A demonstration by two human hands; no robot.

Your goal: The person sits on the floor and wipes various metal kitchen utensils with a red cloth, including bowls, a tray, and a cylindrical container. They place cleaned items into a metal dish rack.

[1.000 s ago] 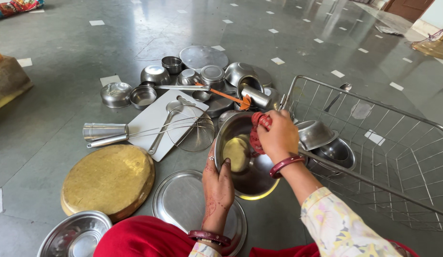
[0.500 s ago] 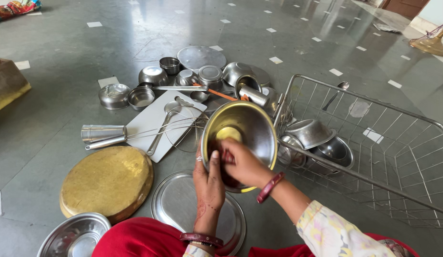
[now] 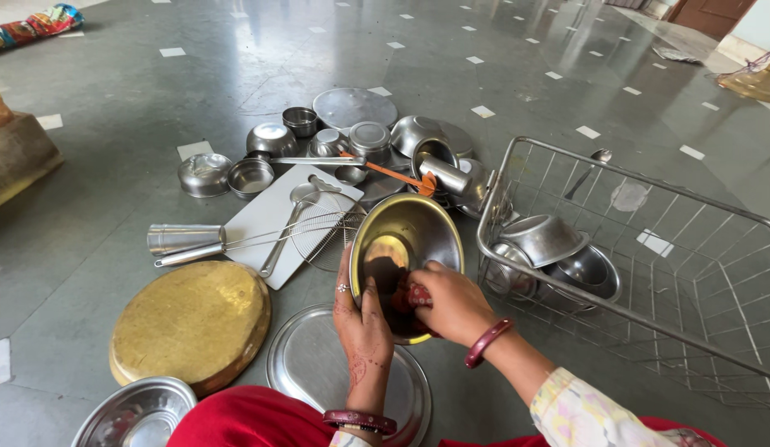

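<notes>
A steel bowl [image 3: 418,236] with a brassy rim is tilted up on its edge, its inside facing me. My left hand [image 3: 362,319] grips its near left rim, thumb inside. Inside the bowl, my right hand [image 3: 447,302] is closed on a red cloth [image 3: 415,295] and presses it against the lower wall. Under the bowl, a flat steel plate [image 3: 314,360] lies on the floor.
A wire basket [image 3: 650,273] at the right holds steel bowls [image 3: 550,240]. A brass round plate [image 3: 190,323] lies at the left, and another steel bowl [image 3: 136,414] sits at the bottom left. Behind are a white board [image 3: 273,211], a wire skimmer [image 3: 331,228], and several small steel vessels.
The bowl has been tipped up from lying open to standing on edge. My right hand with the cloth moved from the far rim down into the bowl's lower inside.
</notes>
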